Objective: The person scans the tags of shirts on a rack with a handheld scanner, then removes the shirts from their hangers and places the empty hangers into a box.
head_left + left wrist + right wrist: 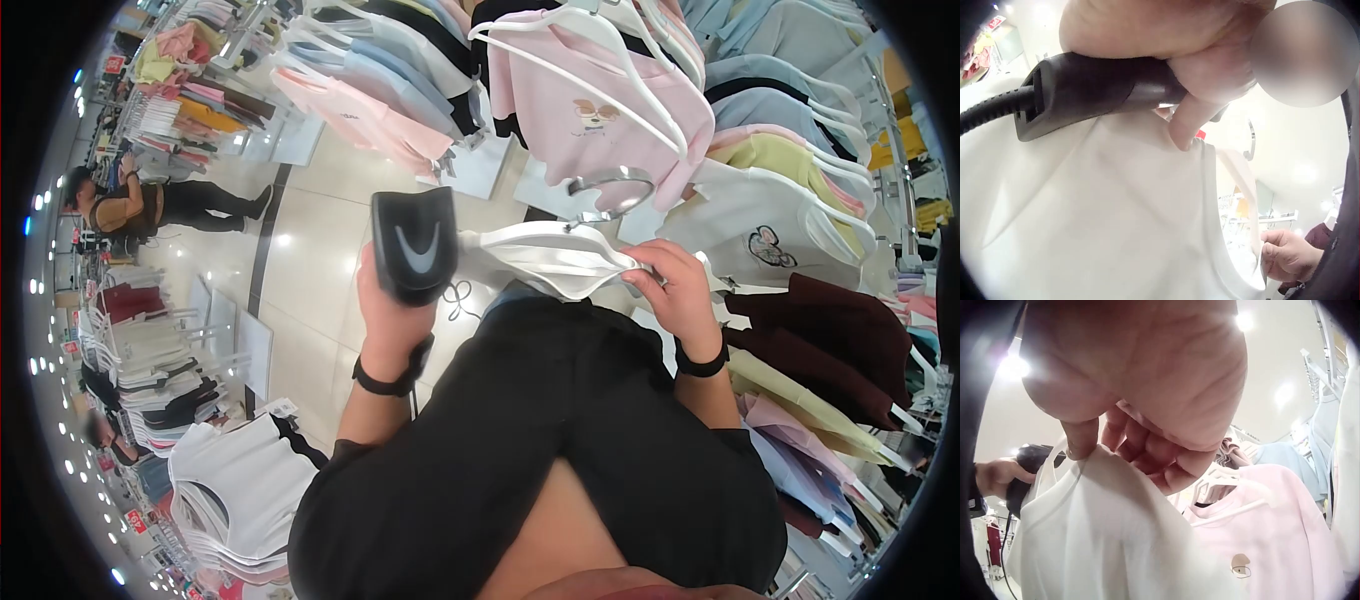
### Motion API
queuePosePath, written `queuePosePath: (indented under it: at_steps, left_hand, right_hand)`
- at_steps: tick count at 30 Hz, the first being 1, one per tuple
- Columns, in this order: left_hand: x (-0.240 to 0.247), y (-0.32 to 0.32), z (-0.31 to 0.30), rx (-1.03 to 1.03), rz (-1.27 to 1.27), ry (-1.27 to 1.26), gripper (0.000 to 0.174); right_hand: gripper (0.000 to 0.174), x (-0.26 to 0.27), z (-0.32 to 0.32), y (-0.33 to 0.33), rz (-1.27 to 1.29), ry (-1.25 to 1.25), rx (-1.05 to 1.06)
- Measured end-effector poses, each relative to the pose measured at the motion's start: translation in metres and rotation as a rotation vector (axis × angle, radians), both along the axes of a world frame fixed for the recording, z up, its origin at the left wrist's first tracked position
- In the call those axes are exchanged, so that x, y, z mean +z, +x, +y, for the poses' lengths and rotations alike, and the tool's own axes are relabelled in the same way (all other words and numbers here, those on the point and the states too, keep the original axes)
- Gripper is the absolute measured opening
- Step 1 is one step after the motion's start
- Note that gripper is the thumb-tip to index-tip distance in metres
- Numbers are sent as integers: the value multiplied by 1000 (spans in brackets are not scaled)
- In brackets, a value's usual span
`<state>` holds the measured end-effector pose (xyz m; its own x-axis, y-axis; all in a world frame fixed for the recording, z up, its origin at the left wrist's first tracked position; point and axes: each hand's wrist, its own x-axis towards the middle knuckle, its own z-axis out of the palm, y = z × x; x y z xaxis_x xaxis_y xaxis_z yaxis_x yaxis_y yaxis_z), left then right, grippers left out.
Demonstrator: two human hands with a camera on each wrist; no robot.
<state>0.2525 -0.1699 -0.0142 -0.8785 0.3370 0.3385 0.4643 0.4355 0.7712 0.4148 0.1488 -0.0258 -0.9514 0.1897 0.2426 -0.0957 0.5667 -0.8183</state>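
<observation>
Left hand [1169, 28] grips a black corded device [1097, 90] while the right hand [1141, 381] pinches a white garment's edge [1110, 531].

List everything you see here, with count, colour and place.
Garment: one, white, between the hands
Handheld device: one, black, left hand
Cable: one, black, at the device's end
Printed top: one, pink, hanging ahead
Hangers: many, white, on the racks
Folded-looking tops: several, mostly white, lower left
Other clothes: too many to count, mixed colours, all around
Floor: one, pale tiles, below
Bystander: at least one, dark trousers, far left
Wristbands: two, black, one per wrist
Left hand: one, gripping the device
Right hand: one, pinching the garment
</observation>
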Motion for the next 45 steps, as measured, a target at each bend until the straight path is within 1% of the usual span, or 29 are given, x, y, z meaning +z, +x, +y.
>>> queuePosePath:
  at_steps: [1,5,6,10,13,15,16,19,21,23,24,27,28,31,34,37,41,44,45]
  left_hand:
    - [-1,-1,5,-22,11,-11,26]
    - [-10,-16,11,-78,-10,-58,25]
    - [-6,-19,15,-98,-20,-18,24]
    - [4,-35,15,-95,-108,-11,26]
    - [1,-47,10,-82,-180,4,28]
    - [2,-51,8,-84,-254,20,30]
    - [-2,-54,7,-101,-233,48,33]
    - [-2,-59,12,-180,-188,13,33]
    - [0,-62,22,-201,-235,51,29]
    - [-13,-73,25,-293,-185,60,27]
    - [-21,-78,25,-292,-167,31,26]
    - [-35,-92,31,-347,-200,63,49]
    - [-33,-96,33,-343,-217,65,50]
    - [-45,-113,39,-322,-156,47,51]
    - [-50,-126,49,-346,-209,130,51]
    - [-52,-143,55,-391,-167,92,51]
    - [-61,-160,69,-481,-130,109,51]
    - [-65,-168,83,-560,-205,151,51]
    - [-65,-171,88,-606,-187,134,51]
  right_hand:
    - [24,0,-1,0,-7,-18,-3]
    - [20,-4,0,-2,71,60,-71]
    - [19,-4,2,-1,92,69,-89]
    - [17,-2,12,3,173,60,-208]
    - [17,-1,21,6,159,16,-231]
    - [17,-2,22,3,173,41,-219]
    - [17,-1,20,2,169,38,-220]
    - [17,1,16,-5,139,55,-213]
    - [17,5,13,-12,83,57,-197]
    - [16,6,10,-20,89,30,-198]
    - [16,5,9,-23,74,5,-201]
    - [16,12,8,-33,50,-17,-222]
    - [16,14,7,-36,44,-17,-232]
    - [16,21,5,-44,49,47,-247]
    - [17,17,4,-49,50,81,-291]
    - [19,18,-3,-52,-20,28,-371]
    - [20,19,-10,-55,-42,23,-437]
    - [21,23,-19,-51,-50,37,-512]
    - [21,19,-20,-46,-31,52,-539]
